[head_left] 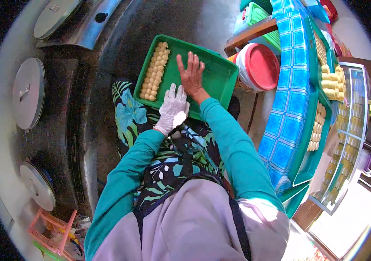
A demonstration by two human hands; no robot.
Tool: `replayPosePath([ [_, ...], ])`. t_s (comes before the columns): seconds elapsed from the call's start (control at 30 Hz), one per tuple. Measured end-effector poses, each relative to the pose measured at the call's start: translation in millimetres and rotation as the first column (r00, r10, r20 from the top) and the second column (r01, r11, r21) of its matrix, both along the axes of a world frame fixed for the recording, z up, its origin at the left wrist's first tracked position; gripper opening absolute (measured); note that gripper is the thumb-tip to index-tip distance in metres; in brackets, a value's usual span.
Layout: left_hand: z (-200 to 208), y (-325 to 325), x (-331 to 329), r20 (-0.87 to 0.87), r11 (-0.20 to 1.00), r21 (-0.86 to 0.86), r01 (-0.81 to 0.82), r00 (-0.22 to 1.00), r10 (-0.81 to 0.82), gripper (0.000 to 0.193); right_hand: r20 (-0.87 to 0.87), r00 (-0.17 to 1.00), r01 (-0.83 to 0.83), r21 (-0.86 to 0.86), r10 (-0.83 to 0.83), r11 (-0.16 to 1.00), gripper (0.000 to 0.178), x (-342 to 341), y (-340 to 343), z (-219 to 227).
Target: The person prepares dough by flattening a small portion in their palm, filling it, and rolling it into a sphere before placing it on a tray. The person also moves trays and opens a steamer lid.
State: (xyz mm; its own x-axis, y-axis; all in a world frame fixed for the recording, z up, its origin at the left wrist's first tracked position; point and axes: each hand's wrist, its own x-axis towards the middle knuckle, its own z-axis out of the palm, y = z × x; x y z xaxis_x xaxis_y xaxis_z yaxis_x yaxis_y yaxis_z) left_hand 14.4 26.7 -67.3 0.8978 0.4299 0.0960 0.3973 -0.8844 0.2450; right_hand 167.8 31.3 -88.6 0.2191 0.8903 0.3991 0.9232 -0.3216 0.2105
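Gloved left hand (pixel 174 108), fingers (pixel 172 90) extended, bare right hand (pixel 191 77), fingers spread, forearms (pixel 226 126) converging

Wide head-worn fisheye view, steeply down over lap (pixel 168 172) and green tray (pixel 215 78).

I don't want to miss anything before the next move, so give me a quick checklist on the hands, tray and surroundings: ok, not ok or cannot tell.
1. Small pale balls grouped together: ok, packed in a block along the left side of the green tray.
2. Tray firmly supported: cannot tell, its underside is hidden.
3. Both hands gloved: not ok, the left hand wears a whitish glove, the right hand is bare.
4. Right fingers spread: ok.
5. Left grip free: cannot tell, the palm side is hidden.
6. Red lid on the bucket right of the tray: ok, it appears to cover the top.
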Motion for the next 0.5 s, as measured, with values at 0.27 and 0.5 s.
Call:
replayPosePath([
  [0.27, -16, 6, -12, 0.289, 0.996, -0.074, 0.049, 0.957, -0.025, 0.019, -0.028, 0.999, 0.046, 0.143, -0.043, 0.989, 0.055, 14, 6, 8],
  [0.5, -14, 7, -10, 0.269, 0.993, -0.074, 0.088, 0.961, -0.065, 0.015, 0.018, 0.998, -0.055, 0.062, 0.054, 0.997, 0.058, 2, 12, 3],
])
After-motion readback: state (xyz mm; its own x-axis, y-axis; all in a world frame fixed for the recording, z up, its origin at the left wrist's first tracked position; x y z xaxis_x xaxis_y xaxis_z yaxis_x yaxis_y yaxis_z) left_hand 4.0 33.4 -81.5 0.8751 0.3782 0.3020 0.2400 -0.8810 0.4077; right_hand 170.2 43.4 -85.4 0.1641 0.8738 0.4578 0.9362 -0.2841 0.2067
